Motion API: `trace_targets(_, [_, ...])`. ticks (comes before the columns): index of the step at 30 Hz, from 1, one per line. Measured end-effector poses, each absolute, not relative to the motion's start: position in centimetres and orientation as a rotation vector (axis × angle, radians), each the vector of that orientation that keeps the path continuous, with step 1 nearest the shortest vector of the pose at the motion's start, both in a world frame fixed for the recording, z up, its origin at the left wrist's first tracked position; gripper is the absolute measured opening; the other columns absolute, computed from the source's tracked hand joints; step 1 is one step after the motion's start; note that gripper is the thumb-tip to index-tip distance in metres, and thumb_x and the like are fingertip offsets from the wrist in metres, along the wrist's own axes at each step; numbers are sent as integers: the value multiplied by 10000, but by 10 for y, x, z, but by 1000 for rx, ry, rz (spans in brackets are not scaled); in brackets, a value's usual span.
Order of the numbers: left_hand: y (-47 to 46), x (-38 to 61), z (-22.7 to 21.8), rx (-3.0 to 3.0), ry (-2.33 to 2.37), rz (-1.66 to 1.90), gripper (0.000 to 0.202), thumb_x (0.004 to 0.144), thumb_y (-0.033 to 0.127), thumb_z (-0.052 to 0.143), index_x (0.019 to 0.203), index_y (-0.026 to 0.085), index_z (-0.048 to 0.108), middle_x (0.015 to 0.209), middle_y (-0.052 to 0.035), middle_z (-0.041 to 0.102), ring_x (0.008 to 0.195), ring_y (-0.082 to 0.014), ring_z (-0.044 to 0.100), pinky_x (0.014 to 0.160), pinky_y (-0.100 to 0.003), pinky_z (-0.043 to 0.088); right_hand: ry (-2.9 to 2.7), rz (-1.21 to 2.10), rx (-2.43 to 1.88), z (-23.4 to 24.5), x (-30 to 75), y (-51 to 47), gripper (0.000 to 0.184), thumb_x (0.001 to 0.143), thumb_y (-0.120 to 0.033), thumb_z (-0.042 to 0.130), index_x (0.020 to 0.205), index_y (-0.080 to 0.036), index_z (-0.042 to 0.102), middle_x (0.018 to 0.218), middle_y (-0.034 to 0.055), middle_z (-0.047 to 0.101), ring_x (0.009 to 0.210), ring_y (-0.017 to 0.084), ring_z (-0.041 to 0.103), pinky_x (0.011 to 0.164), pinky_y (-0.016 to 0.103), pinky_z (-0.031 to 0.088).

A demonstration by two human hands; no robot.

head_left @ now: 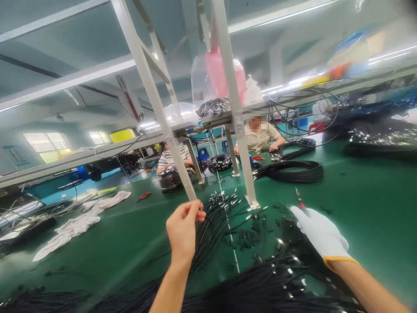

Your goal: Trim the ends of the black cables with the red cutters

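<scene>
My left hand (183, 226) is bare and raised over the green table, its thumb and fingers pinched together on a thin black cable end. My right hand (321, 232) wears a white glove with a yellow cuff and grips a small tool with a red handle (299, 199) that points away from me. Between and below both hands lies a spread of black cables with metal tips (221, 217), and a thicker heap of them (260, 282) sits near the front edge. Small black cut pieces (250, 237) are scattered on the mat.
White frame posts (243, 152) stand just past my hands. Coiled black cable bundles (293, 170) lie farther back. White cloths (81, 221) and red-handled cutters (143, 196) rest at the left. Two other people sit across the table at work.
</scene>
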State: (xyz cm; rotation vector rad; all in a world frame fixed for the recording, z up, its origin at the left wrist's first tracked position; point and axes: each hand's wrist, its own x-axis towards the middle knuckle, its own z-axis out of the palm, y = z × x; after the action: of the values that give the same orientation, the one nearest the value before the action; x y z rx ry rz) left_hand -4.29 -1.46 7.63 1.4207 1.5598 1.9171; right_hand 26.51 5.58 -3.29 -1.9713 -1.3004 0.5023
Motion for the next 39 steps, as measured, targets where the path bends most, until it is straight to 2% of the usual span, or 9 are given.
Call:
trace_targets(3, [25, -42, 92, 1499, 1660, 1861, 174, 836, 306, 617, 879, 146, 671, 771, -52, 689, 670, -159, 653, 723, -311, 521, -1275, 610, -2040, -26, 261, 50, 547, 822, -666, 328, 826, -247, 679, 790, 135, 690, 748, 318, 659, 697, 513, 472])
trace_targets(6, [48, -40, 91, 1585, 1784, 1678, 197, 724, 170, 695, 919, 165, 662, 886, -60, 689, 687, -152, 627, 765, -317, 475, -1261, 673, -2077, -20, 258, 44, 597, 823, -687, 293, 958, -242, 668, 941, 174, 678, 890, 366, 644, 718, 533, 458])
trace_targets(8, [44, -35, 82, 1667, 1826, 1502, 35, 727, 170, 676, 757, 177, 657, 751, -33, 668, 644, -156, 585, 741, -314, 447, -1256, 703, -2092, -18, 258, 42, 612, 826, -685, 280, 1009, -237, 654, 1020, 193, 661, 949, 388, 625, 725, 540, 454])
trace_targets(11, [12, -21, 62, 1803, 1757, 1174, 213, 745, 249, 660, 543, 205, 609, 535, 13, 583, 574, -164, 528, 642, -292, 404, -1251, 742, -2100, -15, 258, 42, 611, 825, -692, 276, 983, -233, 647, 1050, 195, 651, 982, 399, 610, 751, 539, 448])
trace_targets(16, [-43, 0, 19, 1854, 1561, 770, 85, 618, 211, 735, 551, 216, 683, 528, 23, 627, 535, -165, 535, 549, -263, 354, -1241, 787, -2074, -14, 258, 45, 548, 812, -691, 334, 848, -238, 640, 967, 158, 665, 923, 356, 624, 774, 505, 448])
trace_targets(22, [-42, -1, 0, 1771, 1566, 853, 77, 668, 165, 631, 604, 207, 634, 583, 11, 618, 577, -165, 526, 569, -258, 358, -1119, 753, -1977, -16, 259, 41, 464, 812, -651, 378, 829, -250, 613, 967, 121, 657, 913, 319, 592, 801, 469, 411])
trace_targets(26, [-37, -17, 22, 1743, 1565, 998, 134, 804, 263, 552, 826, 196, 666, 625, 8, 622, 639, -176, 560, 647, -274, 404, -1054, 778, -1774, -3, 254, 28, 448, 824, -640, 378, 805, -244, 588, 878, 72, 655, 818, 249, 558, 771, 408, 396])
trace_targets(32, [-41, -39, 40, 1724, 1568, 1153, 202, 797, 365, 615, 860, 204, 719, 690, -6, 648, 715, -203, 586, 705, -292, 427, -1190, 1292, -1231, 10, 218, 7, 450, 769, -638, 505, 910, -223, 606, 685, -2, 591, 585, 157, 544, 505, 282, 355])
trace_targets(39, [-43, -45, 33, 1853, 1718, 1378, 128, 808, 274, 627, 835, 266, 752, 874, -49, 724, 885, -266, 602, 848, -352, 425, -1290, 1762, -799, 14, 200, -20, 326, 755, -490, 633, 882, -202, 549, 611, -27, 588, 480, 94, 448, 450, 231, 292])
